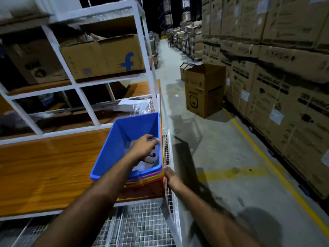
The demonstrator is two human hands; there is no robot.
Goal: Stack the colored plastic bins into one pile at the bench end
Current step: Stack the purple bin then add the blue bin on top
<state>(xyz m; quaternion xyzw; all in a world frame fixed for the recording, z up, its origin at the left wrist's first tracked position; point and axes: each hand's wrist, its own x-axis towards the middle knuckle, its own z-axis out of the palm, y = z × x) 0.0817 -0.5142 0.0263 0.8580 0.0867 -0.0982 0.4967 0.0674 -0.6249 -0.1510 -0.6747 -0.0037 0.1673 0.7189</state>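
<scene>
Nesting at the right end of the bench (44,168): blue bin (124,138) sitting topmost on the pile of colored bins (142,180), only the rims of those beneath showing (purple, pink, green, yellow, orange-red). Pile standing hard against the bench's right edge, touching or just beside the white wire mesh panel (167,154); near wall of the pile close to the front edge. Left hand (145,148) reaching down inside the blue bin, fingers spread and pressing toward its floor, closing on nothing. Right hand (169,172) wrapping the near right corner of the pile at rim level, fingers curled around it, bracing. Judging the step as seating the top bin fully. Risks noted: pressing off-centre toward the right wall possibly tilting the blue bin and jamming it crooked in the one below; pushing outward possibly sliding the whole pile against the mesh or toward the front edge, grating and floor below; right fingertips at the rims possibly getting pinched when the bin drops home. Something pale lying on the bin floor, not identifiable; possibly preventing later nesting.
</scene>
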